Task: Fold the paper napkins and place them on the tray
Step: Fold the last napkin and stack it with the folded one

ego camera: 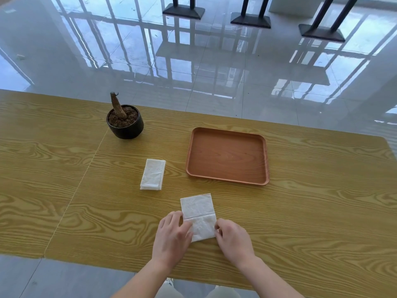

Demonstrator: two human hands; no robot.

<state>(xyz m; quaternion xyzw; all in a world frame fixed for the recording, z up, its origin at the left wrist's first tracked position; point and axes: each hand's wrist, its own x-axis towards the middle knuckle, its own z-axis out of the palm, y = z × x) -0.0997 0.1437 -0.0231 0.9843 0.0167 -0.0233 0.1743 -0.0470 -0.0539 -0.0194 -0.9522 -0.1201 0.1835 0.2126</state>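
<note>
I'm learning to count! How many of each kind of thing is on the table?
Napkins: 2, a folded stack and one under both hands
Trays: 1
Plant pots: 1
Total: 4

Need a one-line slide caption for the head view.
Both hands, left and right, hold a paper napkin on the wooden table; napkin stack beside empty tray.

Yellow wood-grain counter [300,211], with a seam running down its left part. Small round black pot [125,125] of brown soil holding a bare brown stump, far left. Beyond: glossy grey tiled floor [214,72]; three black table bases [183,10].
</note>
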